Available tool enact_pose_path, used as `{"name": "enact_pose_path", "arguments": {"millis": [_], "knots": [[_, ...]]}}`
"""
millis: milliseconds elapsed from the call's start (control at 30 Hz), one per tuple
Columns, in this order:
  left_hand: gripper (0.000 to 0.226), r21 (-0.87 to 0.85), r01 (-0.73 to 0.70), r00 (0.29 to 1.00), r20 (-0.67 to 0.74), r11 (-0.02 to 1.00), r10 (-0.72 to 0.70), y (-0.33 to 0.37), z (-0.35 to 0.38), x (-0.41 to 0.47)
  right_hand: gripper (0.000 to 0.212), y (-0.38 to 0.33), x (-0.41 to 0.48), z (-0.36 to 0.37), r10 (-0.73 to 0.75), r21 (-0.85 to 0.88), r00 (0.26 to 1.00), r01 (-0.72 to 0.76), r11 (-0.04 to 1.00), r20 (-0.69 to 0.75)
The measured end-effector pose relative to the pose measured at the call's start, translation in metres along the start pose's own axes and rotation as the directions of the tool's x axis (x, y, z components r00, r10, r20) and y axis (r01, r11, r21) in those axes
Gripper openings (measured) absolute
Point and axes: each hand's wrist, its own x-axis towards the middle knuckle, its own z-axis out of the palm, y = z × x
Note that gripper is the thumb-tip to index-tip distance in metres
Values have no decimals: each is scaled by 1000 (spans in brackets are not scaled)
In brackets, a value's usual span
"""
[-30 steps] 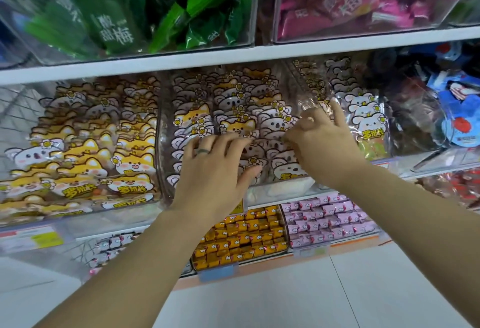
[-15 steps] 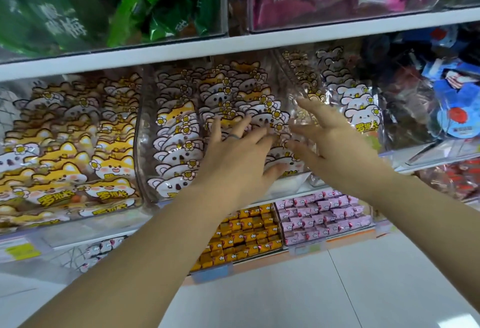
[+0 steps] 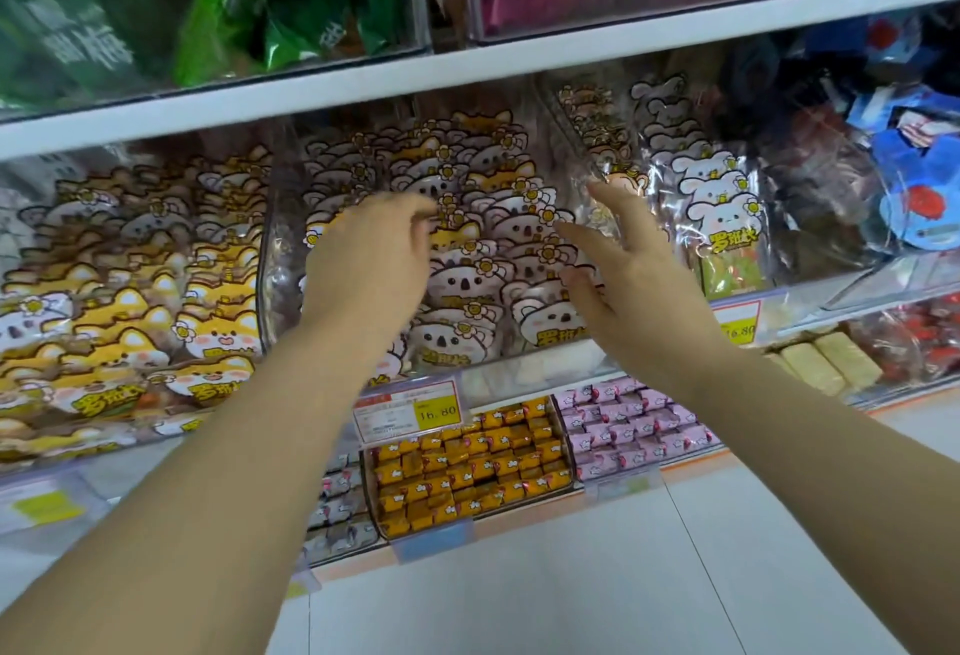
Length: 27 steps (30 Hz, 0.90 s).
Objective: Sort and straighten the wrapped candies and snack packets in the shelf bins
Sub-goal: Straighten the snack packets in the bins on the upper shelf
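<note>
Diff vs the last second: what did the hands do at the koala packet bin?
The hands drew apart. The left hand pulled back leftward and is now blurred, so its grip is unclear. The right hand, curled on the koala packets a second ago, opened with fingers spread and shifted right. Packets show in the gap between them. No packet was visibly taken out, and the bin stayed put.

Your left hand (image 3: 371, 259) is up at the middle clear bin (image 3: 281, 254) of koala snack packets (image 3: 460, 284), fingers bent and blurred, contact unclear. Your right hand (image 3: 618, 285) is near it, fingers spread, by the bin's right side.
</note>
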Motion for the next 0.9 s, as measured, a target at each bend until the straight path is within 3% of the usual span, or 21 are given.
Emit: {"name": "enact_pose_path", "arguments": {"millis": [333,600,700,900], "knots": [[26,-7,41,988,-149,999,-42,-20,12,10,36,0,0,3,-6,-22,1000,5,1000,-18],[21,-68,170,982,95,983,-163,-13,3,19,37,0,0,6,10,-25,1000,-10,1000,-17],[26,-49,220,970,119,974,-213,-12,4,23,37,-1,0,6,10,-26,1000,-11,1000,-14],[18,-75,60,986,-149,995,-70,-16,19,11,38,-1,1,4,14,-39,1000,-15,999,-4]]}}
